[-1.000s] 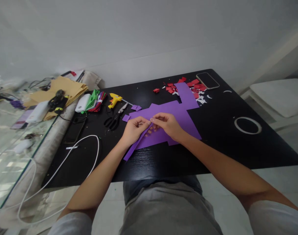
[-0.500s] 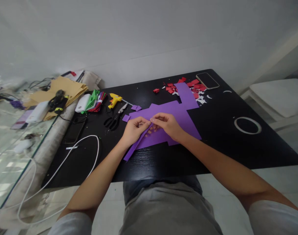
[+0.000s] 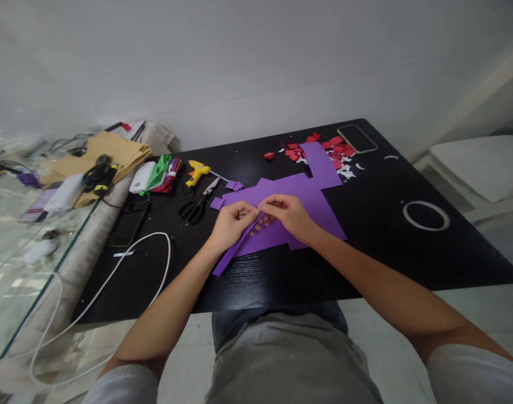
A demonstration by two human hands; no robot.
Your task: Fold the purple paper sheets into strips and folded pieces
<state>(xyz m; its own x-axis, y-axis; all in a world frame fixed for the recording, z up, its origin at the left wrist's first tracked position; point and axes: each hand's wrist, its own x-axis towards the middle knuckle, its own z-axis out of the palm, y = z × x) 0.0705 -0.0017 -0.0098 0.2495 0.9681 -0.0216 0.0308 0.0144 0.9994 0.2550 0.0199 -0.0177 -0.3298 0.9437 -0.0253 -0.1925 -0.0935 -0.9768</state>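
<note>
From seven o'clock, a purple strip (image 3: 228, 259) is slanting up to my left hand (image 3: 233, 224) and right hand (image 3: 294, 217), whose fingers are clamping it; I'm apparently creasing it, the next move calling for aligned edges. At three o'clock, purple sheets (image 3: 326, 216) are lying.

Soft, dim grey light leaves the wall (image 3: 256, 62) in dull tones, darker toward the top. A pale sheen streaks the black table (image 3: 256, 280) near its front edge; bright reflections fleck the glass (image 3: 12, 280) at left. The paper (image 3: 284, 187) keeps strong color. Wide-angle distortion stretches the outer edges, where the stool (image 3: 477, 168) looks soft.
</note>
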